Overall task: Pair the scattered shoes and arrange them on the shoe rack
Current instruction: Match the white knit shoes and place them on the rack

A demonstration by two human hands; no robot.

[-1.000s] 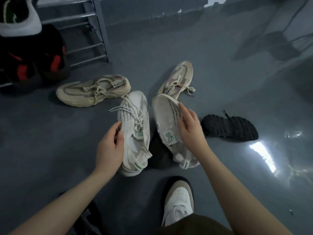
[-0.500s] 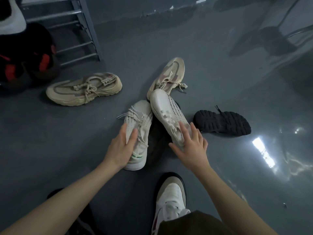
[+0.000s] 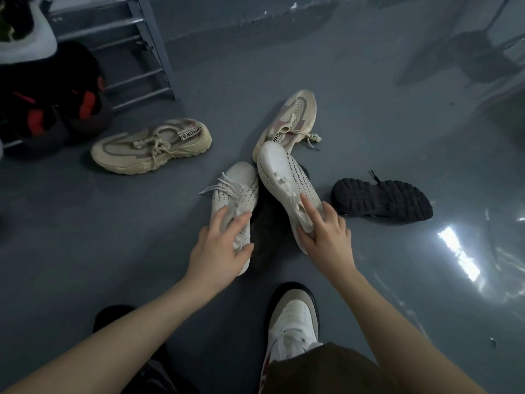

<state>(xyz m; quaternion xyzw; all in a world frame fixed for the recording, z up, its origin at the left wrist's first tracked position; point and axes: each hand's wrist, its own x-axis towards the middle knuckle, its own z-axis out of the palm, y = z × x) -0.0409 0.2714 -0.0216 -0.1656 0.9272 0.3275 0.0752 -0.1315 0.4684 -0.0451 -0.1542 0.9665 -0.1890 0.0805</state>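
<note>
The left hand (image 3: 221,248) lies with fingers spread on one white shoe (image 3: 241,186). The right hand (image 3: 326,240) pinches the second white shoe (image 3: 284,174) by its collar. From the hands, two beige sneakers lie on the floor, the first beige sneaker (image 3: 150,149) at ten o'clock and the other beige sneaker (image 3: 292,118) at twelve. One black shoe (image 3: 380,200) lies sole-up at two, and the shoe rack (image 3: 153,46) stands at eleven.

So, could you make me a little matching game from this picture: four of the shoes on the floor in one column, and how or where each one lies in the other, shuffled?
Shoes:
1. black shoe
2. left white shoe
3. right white shoe
4. left beige sneaker

States:
a. nearest the shoe rack, no hand on it
b. right hand holds it
c. tread facing the camera
d. left hand rests on it

Pairs: 1-c, 2-d, 3-b, 4-a.
</note>
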